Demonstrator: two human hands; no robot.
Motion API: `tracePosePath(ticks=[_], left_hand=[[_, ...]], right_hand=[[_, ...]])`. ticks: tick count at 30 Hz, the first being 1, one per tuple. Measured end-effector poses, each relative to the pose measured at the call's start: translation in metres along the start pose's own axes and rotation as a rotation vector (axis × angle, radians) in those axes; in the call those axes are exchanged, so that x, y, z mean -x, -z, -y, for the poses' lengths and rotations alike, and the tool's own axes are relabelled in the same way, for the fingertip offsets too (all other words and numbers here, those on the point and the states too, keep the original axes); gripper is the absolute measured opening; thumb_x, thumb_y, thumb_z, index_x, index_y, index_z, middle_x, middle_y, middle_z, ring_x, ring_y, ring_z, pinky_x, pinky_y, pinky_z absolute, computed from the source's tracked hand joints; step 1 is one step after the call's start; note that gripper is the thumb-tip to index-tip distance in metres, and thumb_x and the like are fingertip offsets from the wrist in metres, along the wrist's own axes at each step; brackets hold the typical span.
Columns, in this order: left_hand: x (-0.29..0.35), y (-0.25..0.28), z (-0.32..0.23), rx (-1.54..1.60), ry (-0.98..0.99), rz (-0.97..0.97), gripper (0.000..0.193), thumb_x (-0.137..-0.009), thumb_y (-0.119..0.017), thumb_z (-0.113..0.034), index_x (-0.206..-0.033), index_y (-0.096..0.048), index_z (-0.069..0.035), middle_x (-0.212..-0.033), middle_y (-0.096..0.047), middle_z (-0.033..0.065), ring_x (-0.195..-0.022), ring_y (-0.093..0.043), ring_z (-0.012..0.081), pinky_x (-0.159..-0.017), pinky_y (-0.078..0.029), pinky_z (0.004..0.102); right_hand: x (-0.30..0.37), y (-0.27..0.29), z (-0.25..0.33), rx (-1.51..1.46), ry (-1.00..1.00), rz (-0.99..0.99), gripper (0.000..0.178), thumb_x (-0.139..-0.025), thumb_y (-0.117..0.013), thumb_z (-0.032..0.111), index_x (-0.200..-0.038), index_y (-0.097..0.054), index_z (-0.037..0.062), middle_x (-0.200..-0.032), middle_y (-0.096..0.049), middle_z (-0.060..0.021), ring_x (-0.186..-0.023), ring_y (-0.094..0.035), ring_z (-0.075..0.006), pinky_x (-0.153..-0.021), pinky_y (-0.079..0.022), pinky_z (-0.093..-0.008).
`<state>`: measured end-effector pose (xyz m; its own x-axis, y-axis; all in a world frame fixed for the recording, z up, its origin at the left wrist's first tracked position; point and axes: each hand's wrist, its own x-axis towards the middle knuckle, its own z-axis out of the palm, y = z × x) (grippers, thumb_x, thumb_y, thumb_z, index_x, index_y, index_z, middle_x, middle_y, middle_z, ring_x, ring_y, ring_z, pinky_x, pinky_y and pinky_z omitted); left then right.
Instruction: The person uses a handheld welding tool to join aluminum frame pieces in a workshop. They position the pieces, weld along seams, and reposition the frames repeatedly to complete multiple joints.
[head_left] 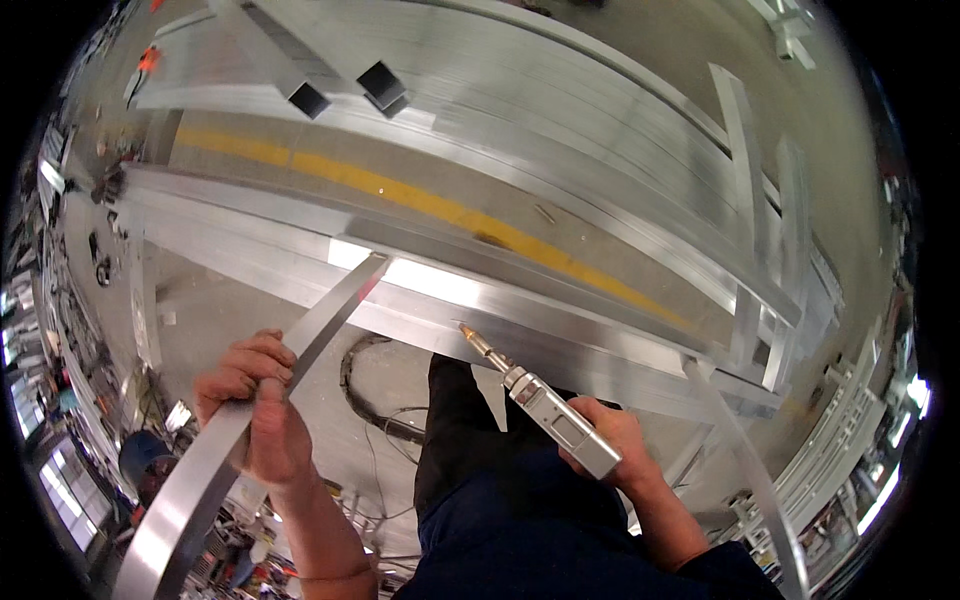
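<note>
My left hand [262, 400] is closed round a long square metal tube [322, 315], which slants from the lower left up to a long silvery metal beam [430, 290]. The tube's far end meets the beam, with a small pink mark [368, 289] beside it. In my right hand [610, 435] is a boxy silver handheld laser welding gun [560, 415] with a brass-coloured nozzle [468, 332]. Its tip points up and left at the beam's near face, to the right of the tube's end. Whether the tip touches the beam I cannot tell.
Beyond the beam lies a wide stack of metal profiles [560, 130], with open tube ends [382, 85] jutting over it. A yellow floor line [400, 190] runs between. Another tube [745, 470] slopes down at the right. A dark coiled cable [350, 385] lies on the floor below.
</note>
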<state>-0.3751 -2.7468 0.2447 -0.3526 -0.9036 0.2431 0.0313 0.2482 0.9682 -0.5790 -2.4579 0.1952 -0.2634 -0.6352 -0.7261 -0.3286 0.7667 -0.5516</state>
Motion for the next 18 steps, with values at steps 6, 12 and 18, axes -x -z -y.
tracePosePath(ticks=[6,12,18], left_hand=[[-0.035,0.018,0.035,0.135,-0.161,0.112,0.010,-0.087,-0.054,-0.003,-0.085,-0.046,-0.008,-0.072,-0.052,0.0072,-0.071,-0.051,0.0200,-0.071,-0.046,0.0379],[-0.136,0.105,0.084,-0.215,-0.094,-0.104,0.014,-0.091,-0.057,-0.005,-0.080,-0.049,-0.006,-0.072,-0.057,0.0086,-0.067,-0.054,0.0180,-0.067,-0.047,0.0327],[-0.204,0.143,0.149,-0.079,-0.010,-0.010,0.018,-0.090,-0.061,-0.005,-0.075,-0.052,-0.004,-0.071,-0.058,0.0075,-0.067,-0.054,0.0163,-0.068,-0.046,0.0324]], right_hand=[[0.021,-0.007,-0.007,0.030,-0.044,-0.007,0.044,-0.074,-0.075,0.029,-0.113,-0.063,0.0125,-0.100,-0.070,-0.0128,-0.093,-0.068,-0.0312,-0.080,-0.053,-0.0384],[0.053,-0.045,-0.018,0.028,0.020,-0.206,0.041,-0.079,-0.070,0.029,-0.115,-0.058,0.0133,-0.098,-0.068,-0.0132,-0.092,-0.066,-0.0333,-0.077,-0.052,-0.0404],[0.070,-0.086,-0.015,-0.015,-0.072,-0.270,0.042,-0.079,-0.069,0.030,-0.116,-0.059,0.0129,-0.099,-0.068,-0.0130,-0.093,-0.066,-0.0338,-0.077,-0.052,-0.0410]])
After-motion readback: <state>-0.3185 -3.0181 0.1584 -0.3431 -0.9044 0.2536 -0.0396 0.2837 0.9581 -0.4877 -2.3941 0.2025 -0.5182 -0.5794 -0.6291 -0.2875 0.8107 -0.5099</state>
